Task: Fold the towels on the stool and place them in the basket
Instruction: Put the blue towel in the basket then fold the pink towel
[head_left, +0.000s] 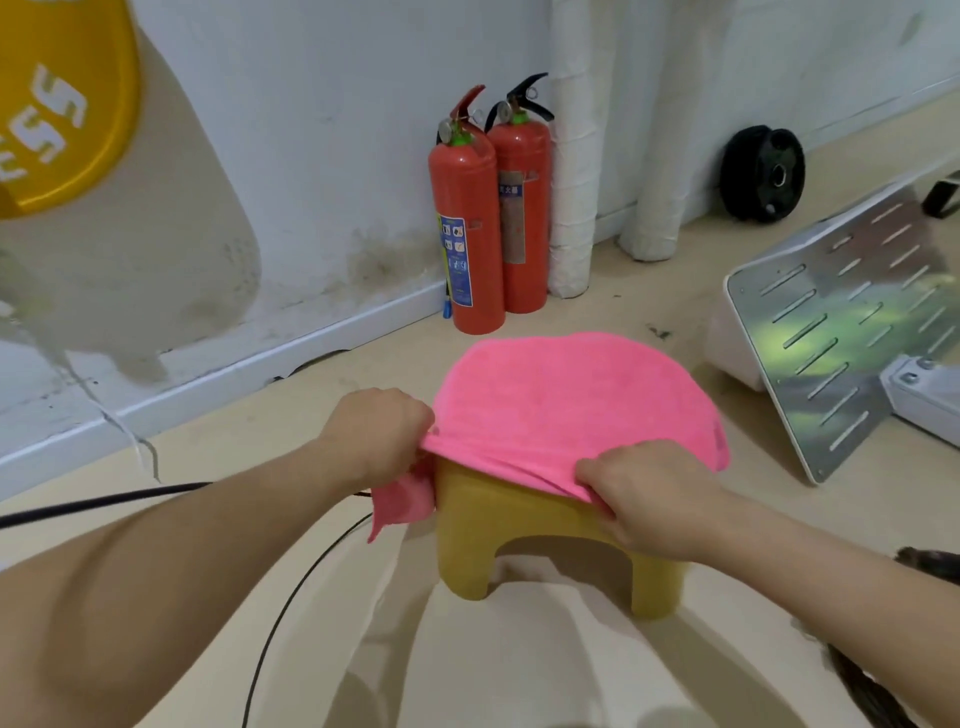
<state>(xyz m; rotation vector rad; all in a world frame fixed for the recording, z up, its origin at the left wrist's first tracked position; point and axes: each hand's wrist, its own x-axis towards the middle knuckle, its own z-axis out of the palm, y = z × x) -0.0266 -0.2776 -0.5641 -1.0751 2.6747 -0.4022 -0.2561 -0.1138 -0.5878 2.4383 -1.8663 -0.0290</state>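
A pink towel (566, 400) lies spread over the top of a small yellow plastic stool (524, 519) in the middle of the floor. My left hand (376, 431) grips the towel's near left edge, and a pink corner hangs below that hand beside the stool. My right hand (649, 499) pinches the near right edge, lifting the fabric a little off the stool's front. The towel's far half rests flat on the seat. No basket is in view.
Two red fire extinguishers (488, 218) stand against the white wall behind the stool. A slotted metal plate (852, 332) on a white base leans at the right. A black cable (291, 597) runs across the floor at the left. A black round object (761, 174) sits far right.
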